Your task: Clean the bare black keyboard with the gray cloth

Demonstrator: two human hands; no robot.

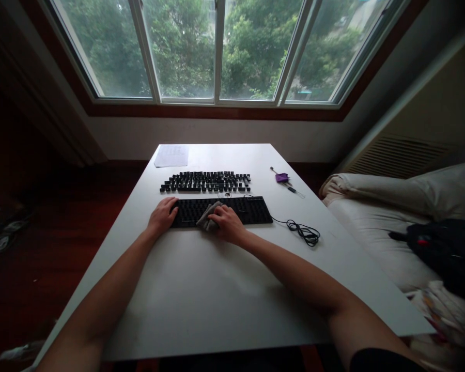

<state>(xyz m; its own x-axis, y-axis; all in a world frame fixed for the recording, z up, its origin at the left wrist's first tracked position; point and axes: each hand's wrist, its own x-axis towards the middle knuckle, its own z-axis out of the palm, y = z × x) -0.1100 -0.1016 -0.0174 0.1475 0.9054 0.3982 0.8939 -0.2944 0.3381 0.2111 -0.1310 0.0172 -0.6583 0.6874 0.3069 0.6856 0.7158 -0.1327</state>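
A black keyboard (256, 211) with its keycaps off lies across the white table in front of me. My left hand (163, 215) grips the keyboard's left end, thumb toward its face and fingers at the far corner. In my right hand (228, 221) is a grey cloth (208, 219), bunched up and pressed on the keyboard a little left of its middle. The loose black keycaps (205, 181) stand in rows just beyond the keyboard. A small ring-like item (227, 195) lies between keycaps and keyboard, too small to name.
The keyboard's cable (304, 232) is coiled on the white table (201, 299) at right. Behind it lie a purple piece (282, 177) and a thin tool with wires (292, 189). Paper (172, 155) sits at the far left corner. A sofa (372, 227) with a black bag (445, 248) stands right.
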